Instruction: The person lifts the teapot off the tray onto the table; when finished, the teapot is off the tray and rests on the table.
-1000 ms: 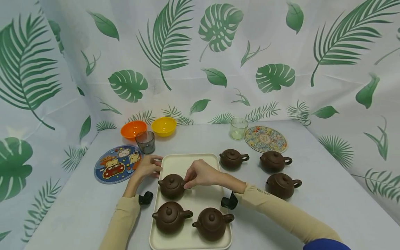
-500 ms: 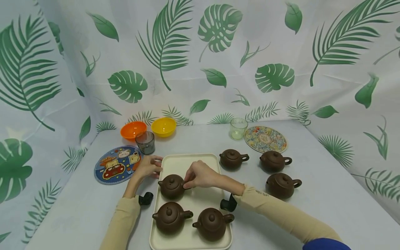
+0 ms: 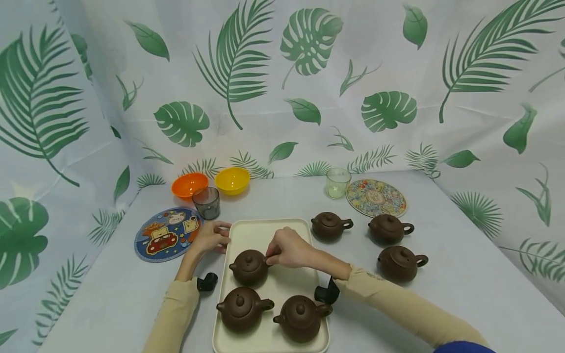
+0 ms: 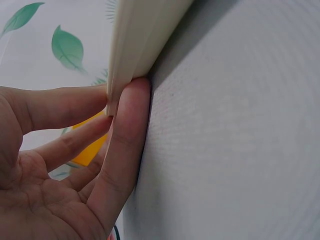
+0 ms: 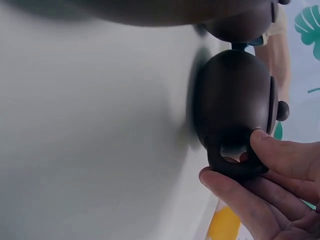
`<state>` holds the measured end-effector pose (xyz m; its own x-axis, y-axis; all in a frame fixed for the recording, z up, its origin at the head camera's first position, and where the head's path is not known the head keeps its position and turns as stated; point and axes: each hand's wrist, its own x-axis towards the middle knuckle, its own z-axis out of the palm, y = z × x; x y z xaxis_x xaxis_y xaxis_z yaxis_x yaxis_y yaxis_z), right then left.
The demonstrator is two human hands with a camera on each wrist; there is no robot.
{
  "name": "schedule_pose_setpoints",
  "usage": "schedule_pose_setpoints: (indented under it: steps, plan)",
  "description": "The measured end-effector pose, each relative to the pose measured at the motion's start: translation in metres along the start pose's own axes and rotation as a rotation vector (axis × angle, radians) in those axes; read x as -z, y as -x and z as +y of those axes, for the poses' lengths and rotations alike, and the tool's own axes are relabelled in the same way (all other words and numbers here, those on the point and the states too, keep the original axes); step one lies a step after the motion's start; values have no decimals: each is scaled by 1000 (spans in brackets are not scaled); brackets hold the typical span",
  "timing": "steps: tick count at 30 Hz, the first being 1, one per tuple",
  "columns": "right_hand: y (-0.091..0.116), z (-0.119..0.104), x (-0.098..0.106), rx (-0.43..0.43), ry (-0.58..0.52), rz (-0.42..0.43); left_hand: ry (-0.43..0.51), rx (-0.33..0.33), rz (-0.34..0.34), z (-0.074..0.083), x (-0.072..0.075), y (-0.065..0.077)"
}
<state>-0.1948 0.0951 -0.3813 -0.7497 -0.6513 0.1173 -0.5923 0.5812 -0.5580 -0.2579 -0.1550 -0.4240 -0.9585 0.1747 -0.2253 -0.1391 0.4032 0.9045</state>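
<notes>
My right hand [image 3: 289, 249] pinches the looped handle [image 5: 237, 167] of a dark brown teapot [image 3: 248, 270] between thumb and fingers. That teapot is upright over the left side of a cream tray [image 3: 260, 231], its spout to the left. Two more brown teapots occupy the tray's near part, one at left [image 3: 238, 314] and one at right [image 3: 300, 321]. At the tray's left edge, my left hand [image 3: 212, 238] grips the rim [image 4: 135, 45]. One finger is tucked beneath the rim, against the table, in the left wrist view.
Three brown teapots stand right of the tray: one near its corner [image 3: 328, 228], one farther right [image 3: 386, 230], one below that [image 3: 397, 264]. Behind are an orange bowl [image 3: 183, 186], a yellow bowl [image 3: 232, 182], a grey glass [image 3: 206, 208], a greenish glass [image 3: 338, 189] and two round mats.
The teapot in my right hand has shifted slightly right and toward me, away from the tray's left rim. My left hand stays at the tray's edge.
</notes>
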Motion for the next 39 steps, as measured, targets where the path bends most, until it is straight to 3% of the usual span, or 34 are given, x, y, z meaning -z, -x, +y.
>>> schedule_pose_setpoints:
  steps: [8,16,21,30,39]
  plan:
    - [19,11,27,-6,-63,22,-1,1,11,1,-2,0]
    - [57,33,61,-6,-56,126,10,1,-1,3,-2,3]
    - [85,49,79,-59,-51,120,13,-12,-2,4,-2,3]
    - [124,70,88,-126,-46,123,3,-5,1,3,-3,2]
    - [135,81,89,-131,-24,133,-3,-5,10,1,-2,2]
